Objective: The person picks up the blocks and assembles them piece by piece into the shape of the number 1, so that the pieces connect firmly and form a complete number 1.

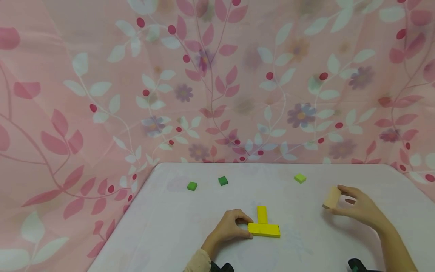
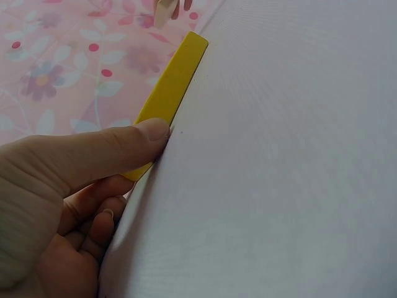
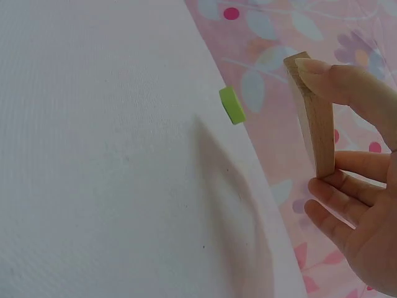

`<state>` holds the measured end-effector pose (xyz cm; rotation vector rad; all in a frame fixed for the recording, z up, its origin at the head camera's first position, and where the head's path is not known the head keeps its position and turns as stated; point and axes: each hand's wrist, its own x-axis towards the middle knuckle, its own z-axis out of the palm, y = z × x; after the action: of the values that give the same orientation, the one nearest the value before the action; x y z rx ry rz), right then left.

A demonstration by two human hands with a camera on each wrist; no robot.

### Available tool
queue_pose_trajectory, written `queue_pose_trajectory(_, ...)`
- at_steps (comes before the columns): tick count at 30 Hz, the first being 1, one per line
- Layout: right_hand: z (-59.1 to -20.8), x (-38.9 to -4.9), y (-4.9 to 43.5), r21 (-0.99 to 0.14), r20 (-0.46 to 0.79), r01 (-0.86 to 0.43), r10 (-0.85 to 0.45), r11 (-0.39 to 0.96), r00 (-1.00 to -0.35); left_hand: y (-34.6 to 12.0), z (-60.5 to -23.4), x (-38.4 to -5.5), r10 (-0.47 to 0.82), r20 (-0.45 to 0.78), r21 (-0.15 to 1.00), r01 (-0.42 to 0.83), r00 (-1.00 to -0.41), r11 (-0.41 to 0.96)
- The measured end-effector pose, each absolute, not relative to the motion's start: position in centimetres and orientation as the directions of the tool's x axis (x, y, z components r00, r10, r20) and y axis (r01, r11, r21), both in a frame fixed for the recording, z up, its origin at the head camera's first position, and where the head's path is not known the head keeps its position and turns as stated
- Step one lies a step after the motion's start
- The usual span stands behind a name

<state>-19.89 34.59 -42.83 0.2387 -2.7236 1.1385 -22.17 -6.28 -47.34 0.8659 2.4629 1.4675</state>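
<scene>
Two yellow blocks lie on the table in a T shape: a long yellow block runs sideways in front, and another yellow block points away from its back side. My left hand pinches the left end of the front block between thumb and fingers; in the left wrist view the thumb lies across that yellow block. Off to the right, my right hand holds a plain wooden block by its ends, raised above the table. The right wrist view shows this wooden block between thumb and fingertips.
Toward the back of the white table lie a green block, a darker green block and a light green block. A pink floral cloth hangs behind the table's far edge.
</scene>
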Motion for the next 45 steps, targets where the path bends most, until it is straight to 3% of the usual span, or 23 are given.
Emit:
queue_pose_trajectory(8,-42.5,-20.9,33.0,-0.657,0.245,-0.251,-0.113,0.711,-0.963,-6.3,-47.2,-22.1,0.545,0.164,0.840,0.406,-0.822,0.361)
queue_pose_trajectory(45,-43.4,-24.8,26.8,-0.730,0.224,-0.307,-0.211,0.611,-0.951,-6.3,-47.2,-22.1,0.544,0.161,0.863,0.385,-0.823,0.327)
